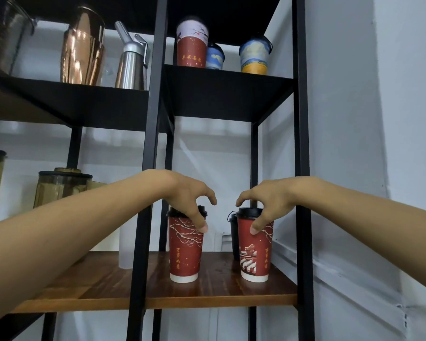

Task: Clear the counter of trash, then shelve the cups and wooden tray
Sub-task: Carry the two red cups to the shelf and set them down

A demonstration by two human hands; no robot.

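Two red paper cups with black lids stand upright on the wooden shelf (219,289). My left hand (187,195) grips the left red cup (185,257) from above, thumb pressed on its front just below the lid, index finger lifted. My right hand (266,198) holds the right red cup (255,254) the same way, thumb on its side. Both cup bases rest on the wood. The fingers behind the lids are hidden. No wooden tray is in view.
A black cup (233,232) stands right behind the right red cup. The black shelf above carries more patterned cups (191,45). To the left are a copper pitcher (83,48), a steel dispenser (130,60) and amber jars (59,188). Black frame posts (145,193) flank the bay.
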